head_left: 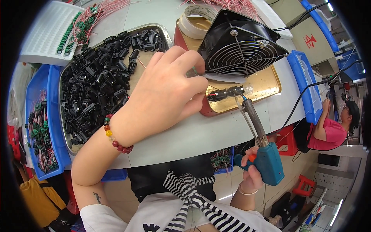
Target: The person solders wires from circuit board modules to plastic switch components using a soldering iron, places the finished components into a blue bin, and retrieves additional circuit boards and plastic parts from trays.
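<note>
My left hand (176, 83) is closed in a pinch above the front left of a gold tin (266, 87). Between its fingers shows a small green part (191, 72), mostly hidden, probably a circuit board. Just right of those fingers, a black plastic housing (224, 93) rests on the tin with a short red wire at its left end. My right hand (251, 174) is wrapped round the handle of a teal soldering gun (270, 164). The gun points up and away, its tip at the right end of the housing.
A black fan (243, 46) with a wire guard and a tape roll (197, 21) stand behind. To the left, a metal tray (164, 33) holds black housings; a blue bin (54, 127) contains wired green boards. A person in pink (328, 133) sits at the right.
</note>
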Available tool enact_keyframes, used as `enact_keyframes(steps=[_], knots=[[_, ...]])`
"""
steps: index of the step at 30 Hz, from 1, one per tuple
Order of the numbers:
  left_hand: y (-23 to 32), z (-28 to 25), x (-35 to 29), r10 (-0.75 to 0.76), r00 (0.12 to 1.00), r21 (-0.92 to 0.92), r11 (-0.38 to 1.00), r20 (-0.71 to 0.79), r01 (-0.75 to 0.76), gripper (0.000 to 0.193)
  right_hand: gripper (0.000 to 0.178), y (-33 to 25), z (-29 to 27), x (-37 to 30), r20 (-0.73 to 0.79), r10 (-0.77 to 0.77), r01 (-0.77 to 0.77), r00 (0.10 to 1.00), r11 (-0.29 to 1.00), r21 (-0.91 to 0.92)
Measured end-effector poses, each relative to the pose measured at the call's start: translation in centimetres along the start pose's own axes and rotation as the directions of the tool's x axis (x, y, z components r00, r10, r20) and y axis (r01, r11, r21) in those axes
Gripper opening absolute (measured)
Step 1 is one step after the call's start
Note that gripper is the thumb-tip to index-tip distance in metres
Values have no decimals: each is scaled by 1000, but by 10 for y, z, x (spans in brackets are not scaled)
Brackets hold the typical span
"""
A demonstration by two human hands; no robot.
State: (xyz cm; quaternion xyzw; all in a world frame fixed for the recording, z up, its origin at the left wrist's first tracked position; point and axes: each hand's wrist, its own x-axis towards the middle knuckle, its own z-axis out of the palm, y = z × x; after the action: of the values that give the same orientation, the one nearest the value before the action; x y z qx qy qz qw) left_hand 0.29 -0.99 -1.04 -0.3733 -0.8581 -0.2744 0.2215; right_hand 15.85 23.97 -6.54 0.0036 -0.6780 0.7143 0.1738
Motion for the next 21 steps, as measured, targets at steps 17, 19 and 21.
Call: enact_keyframes(steps=[17,19,21], knots=[[-20,-22,10,-260,887,-311,867,382,389,23,47,-2,-7,-2,-43,-27,27,999,1000,13],[-10,-27,8,-147,979,-240,954,139,177,20,47,0,-9,-3,-54,-19,20,998,999,31],[7,-24,18,-104,994,47,993,-27,105,19,49,3,-12,-3,-81,-49,50,996,999,9]])
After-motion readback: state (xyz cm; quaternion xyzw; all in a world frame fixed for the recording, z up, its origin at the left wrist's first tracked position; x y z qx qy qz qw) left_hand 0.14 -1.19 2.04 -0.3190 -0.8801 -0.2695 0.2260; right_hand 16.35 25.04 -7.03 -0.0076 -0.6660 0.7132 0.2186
